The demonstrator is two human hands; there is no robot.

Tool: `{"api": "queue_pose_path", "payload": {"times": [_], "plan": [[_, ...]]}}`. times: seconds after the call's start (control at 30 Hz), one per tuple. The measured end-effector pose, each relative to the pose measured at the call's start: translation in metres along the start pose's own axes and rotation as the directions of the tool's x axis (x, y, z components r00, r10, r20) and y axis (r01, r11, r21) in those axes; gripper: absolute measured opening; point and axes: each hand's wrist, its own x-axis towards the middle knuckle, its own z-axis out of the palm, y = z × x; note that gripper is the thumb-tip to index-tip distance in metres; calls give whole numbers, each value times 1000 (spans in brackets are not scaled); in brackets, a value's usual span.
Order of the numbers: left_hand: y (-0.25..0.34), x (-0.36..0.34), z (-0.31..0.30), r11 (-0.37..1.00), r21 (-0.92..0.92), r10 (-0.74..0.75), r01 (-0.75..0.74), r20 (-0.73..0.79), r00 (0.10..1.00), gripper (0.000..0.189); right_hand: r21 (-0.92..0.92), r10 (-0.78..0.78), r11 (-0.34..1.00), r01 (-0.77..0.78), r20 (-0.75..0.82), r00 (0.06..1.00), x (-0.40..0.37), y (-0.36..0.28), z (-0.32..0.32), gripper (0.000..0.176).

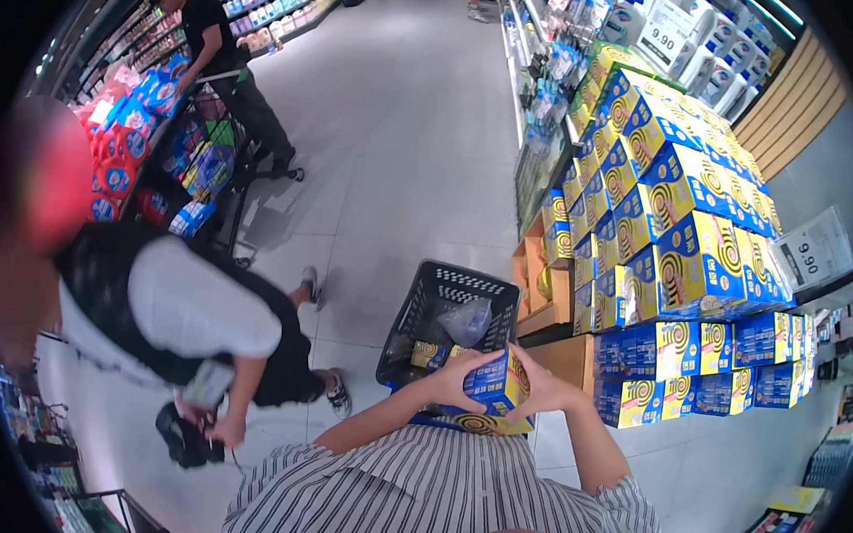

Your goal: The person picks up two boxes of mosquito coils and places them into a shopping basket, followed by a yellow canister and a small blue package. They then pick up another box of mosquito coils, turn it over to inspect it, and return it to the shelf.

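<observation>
Between my left hand (pixel 456 381) and my right hand (pixel 546 389) is a blue and yellow mosquito coil box (pixel 498 383), gripped from both sides in front of my striped shirt. More blue and yellow packaging (pixel 481 424) shows just under it, partly hidden by my hands. Directly beyond is a black shopping basket (pixel 402 331) with slotted sides. Inside it lie a crumpled clear plastic bag (pixel 465 320) and similar yellow and blue boxes (pixel 429 354).
At my right rises a large stack of mosquito coil boxes (pixel 688 246) with a price sign (pixel 813 253). A person in a red cap (pixel 60 170) stands close on my left. Farther off, another person (pixel 211 48) leans over a display. The aisle floor (pixel 395 139) runs ahead.
</observation>
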Motion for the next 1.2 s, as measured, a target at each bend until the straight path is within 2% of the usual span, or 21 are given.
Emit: {"api": "queue_pose_path", "payload": {"times": [0.07,0.13,0.2,0.27,0.3,0.33,0.4,0.47,0.53,0.57,0.6,0.63,0.67,0.7,0.73,0.8,0.83,0.87,0.97,1.03,1.2], "plan": [[-2,10,-1,1000,-6,-25,25,37,999,105,28,18,999,-17,-27,999,-2,20,6,132],[-2,22,-5,975,-173,-132,143,77,988,106,297,-95,946,129,-125,988,5,47,12,133],[-3,31,-11,973,-139,-169,182,100,981,105,336,-101,932,139,-127,987,12,58,11,128],[-9,36,-14,955,-209,-188,212,130,974,104,478,-89,869,129,-105,990,20,61,10,123],[-3,38,-17,907,-317,-231,277,175,957,101,502,-97,853,144,-118,988,26,69,13,117],[-12,38,-16,910,-304,-238,281,173,956,101,506,-109,848,157,-122,986,29,70,11,117],[-31,36,-12,862,-333,-352,383,151,924,100,464,-81,876,132,-128,989,36,72,10,114],[-36,27,-13,877,-281,-376,390,105,921,94,521,-94,842,143,-120,988,45,81,11,112],[-85,-1,-6,830,-350,-442,435,62,895,86,636,-50,758,143,-163,985,53,92,13,113],[-97,-15,-6,844,-311,-455,438,17,890,76,679,-69,713,175,-181,981,57,97,13,114],[-103,-27,-12,836,-320,-468,446,9,884,76,683,-71,711,165,-163,984,63,104,13,114],[-106,-40,-18,848,-62,-526,527,26,850,74,662,-31,734,153,-192,981,68,112,13,113],[-108,-54,-20,798,197,-585,569,30,810,74,639,10,757,136,-220,975,72,119,16,113],[-103,-65,-18,748,315,-609,584,-23,793,74,665,43,736,125,-230,972,75,120,15,111],[-90,-66,-19,746,291,-618,599,-31,785,74,663,47,742,103,-204,978,76,118,11,111],[-67,-62,-35,589,387,-795,709,122,594,71,799,97,597,70,-158,983,77,108,3,107],[-71,-65,-36,604,402,-772,688,79,631,69,810,133,584,55,-162,978,78,100,-1,105],[-72,-66,-39,623,414,-756,664,99,647,69,854,122,513,90,-176,977,90,124,10,102],[-83,-71,-56,728,358,-661,584,144,736,71,916,135,364,167,-229,964,101,112,12,92],[-89,-73,-69,709,385,-673,591,120,730,70,948,165,265,174,-222,961,108,96,15,81],[-100,-84,-132,712,419,-651,564,93,753,67,931,244,297,211,-288,926,132,74,30,67]]}}
